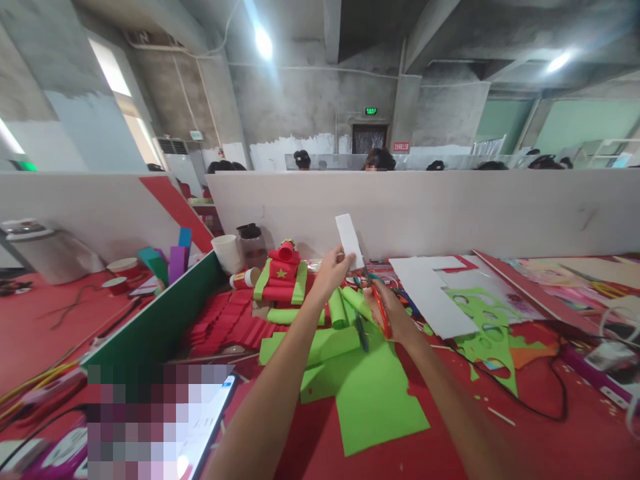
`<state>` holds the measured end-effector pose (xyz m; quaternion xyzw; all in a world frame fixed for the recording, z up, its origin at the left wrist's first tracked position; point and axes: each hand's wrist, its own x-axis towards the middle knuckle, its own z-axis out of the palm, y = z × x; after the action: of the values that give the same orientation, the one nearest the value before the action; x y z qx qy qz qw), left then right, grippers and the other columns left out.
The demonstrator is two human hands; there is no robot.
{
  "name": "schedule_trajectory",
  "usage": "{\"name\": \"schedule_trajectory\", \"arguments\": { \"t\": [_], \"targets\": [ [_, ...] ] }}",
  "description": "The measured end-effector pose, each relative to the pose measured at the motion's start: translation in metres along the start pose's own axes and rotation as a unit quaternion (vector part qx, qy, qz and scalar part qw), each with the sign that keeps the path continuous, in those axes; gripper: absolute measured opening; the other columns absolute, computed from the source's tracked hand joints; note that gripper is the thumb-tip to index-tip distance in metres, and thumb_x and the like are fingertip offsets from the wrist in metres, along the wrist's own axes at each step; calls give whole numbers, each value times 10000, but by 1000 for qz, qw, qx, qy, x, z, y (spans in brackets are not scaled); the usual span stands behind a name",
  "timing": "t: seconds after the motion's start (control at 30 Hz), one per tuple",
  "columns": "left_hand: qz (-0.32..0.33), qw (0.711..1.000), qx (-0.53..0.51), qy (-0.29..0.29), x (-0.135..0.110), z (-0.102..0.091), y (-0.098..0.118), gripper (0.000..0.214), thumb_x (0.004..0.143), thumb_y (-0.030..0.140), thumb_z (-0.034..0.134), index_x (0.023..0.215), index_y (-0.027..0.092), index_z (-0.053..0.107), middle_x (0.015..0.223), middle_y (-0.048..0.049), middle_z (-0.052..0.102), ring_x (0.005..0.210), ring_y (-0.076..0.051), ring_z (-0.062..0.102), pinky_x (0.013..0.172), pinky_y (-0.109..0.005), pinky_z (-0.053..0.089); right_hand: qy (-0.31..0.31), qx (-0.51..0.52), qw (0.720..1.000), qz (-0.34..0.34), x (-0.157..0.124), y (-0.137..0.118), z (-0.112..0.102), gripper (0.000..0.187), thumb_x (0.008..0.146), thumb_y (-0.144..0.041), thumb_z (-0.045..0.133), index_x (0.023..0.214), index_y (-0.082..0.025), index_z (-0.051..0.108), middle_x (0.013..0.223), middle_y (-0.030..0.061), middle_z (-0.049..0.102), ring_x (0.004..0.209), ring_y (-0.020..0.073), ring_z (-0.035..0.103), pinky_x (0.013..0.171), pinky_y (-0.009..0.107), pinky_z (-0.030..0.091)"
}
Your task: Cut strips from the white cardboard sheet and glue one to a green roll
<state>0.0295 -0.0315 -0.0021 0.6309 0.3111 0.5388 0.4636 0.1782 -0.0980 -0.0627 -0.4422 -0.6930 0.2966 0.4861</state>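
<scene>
Head view: your left hand (333, 271) pinches the paper strip (349, 235) toward the desk's (316, 437) far edge, right hand (393, 312) clamped round the scissors (382, 310); if the strip bends, they might nick you!

White strip (349, 235) in left grip (333, 268), red-handled scissors (381, 311) in right grip (395, 313), possibly against the strip.

ok so the big sheet (380, 400) is plain lime green, on a solid red tabletop (307, 447). Past the sheet there's a plain white strip (349, 237) and orange-red-handled scissors (381, 307). Left of it: red folded paper (225, 320), a dark green board (155, 327), and a red model (278, 293) with lime bands (300, 283) plus 1 yellowish-green star (281, 274). Right of it: white sheets (430, 293).
</scene>
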Motion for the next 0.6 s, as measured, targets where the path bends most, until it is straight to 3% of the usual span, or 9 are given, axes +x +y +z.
{"name": "schedule_trajectory", "arguments": {
  "t": [0.33, 0.6],
  "targets": [
    [-13, 999, -46, -4, 2, 3, -10, 264, 855, 309, 622, 1063, 147, 606, 952, -92, 719, 800, -199, 698, 719, -333, 586, 20, -1, 1000, 6, 1, 2, 1, 422, 908, -573, 500, 1105, -210, 581, 580, -25, 464, 495, 165, 442, 486, 287, 359],
    [-22, 998, -61, -10, 6, 1, -17, 250, 838, 314, 652, 1019, 147, 611, 926, -85, 712, 803, -199, 693, 739, -360, 600, 34, -26, 999, -1, 2, 3, 3, 413, 910, -561, 505, 1121, -213, 579, 629, -13, 511, 508, 166, 454, 523, 288, 387]
  ]
}}
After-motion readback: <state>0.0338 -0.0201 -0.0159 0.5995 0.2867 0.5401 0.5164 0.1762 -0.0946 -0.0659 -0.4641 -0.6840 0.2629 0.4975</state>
